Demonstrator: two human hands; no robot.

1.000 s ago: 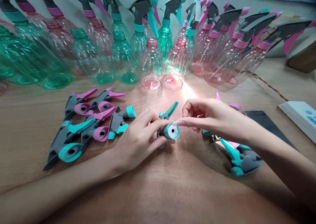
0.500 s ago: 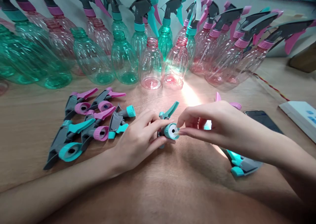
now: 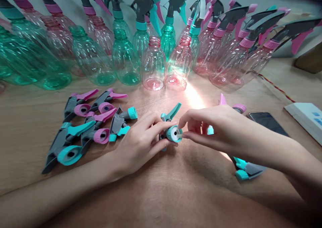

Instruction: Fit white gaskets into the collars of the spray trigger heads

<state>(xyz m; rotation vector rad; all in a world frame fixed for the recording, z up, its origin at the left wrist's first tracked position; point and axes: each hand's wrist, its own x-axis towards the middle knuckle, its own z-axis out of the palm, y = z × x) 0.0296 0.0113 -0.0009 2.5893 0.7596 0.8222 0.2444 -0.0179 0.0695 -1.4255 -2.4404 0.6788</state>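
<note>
My left hand (image 3: 141, 142) is closed around a teal-and-grey trigger spray head (image 3: 174, 133). Its teal collar faces me, showing a white inner disc with a dark centre hole; the teal trigger sticks up behind my fingers. At the collar's right edge, my right hand (image 3: 208, 127) pinches a small pale translucent piece (image 3: 179, 136) between thumb and forefinger. The piece's far end is at the collar's mouth; whether it is inside the hole I cannot tell. The other right fingers are curled, hiding what may be in the palm.
Several loose pink or teal spray heads (image 3: 100, 136) lie left of my hands. More lie on the right, including a teal-and-grey one (image 3: 249, 171). Behind stand several green bottles (image 3: 125, 60) and pink bottles (image 3: 154, 63), some with spray heads on. A phone (image 3: 268, 122) and white box (image 3: 305, 120) lie at right.
The pale piece between my right fingers shows more clearly at the collar's mouth. Both hands stay nearly in place; the view has shifted slightly.
</note>
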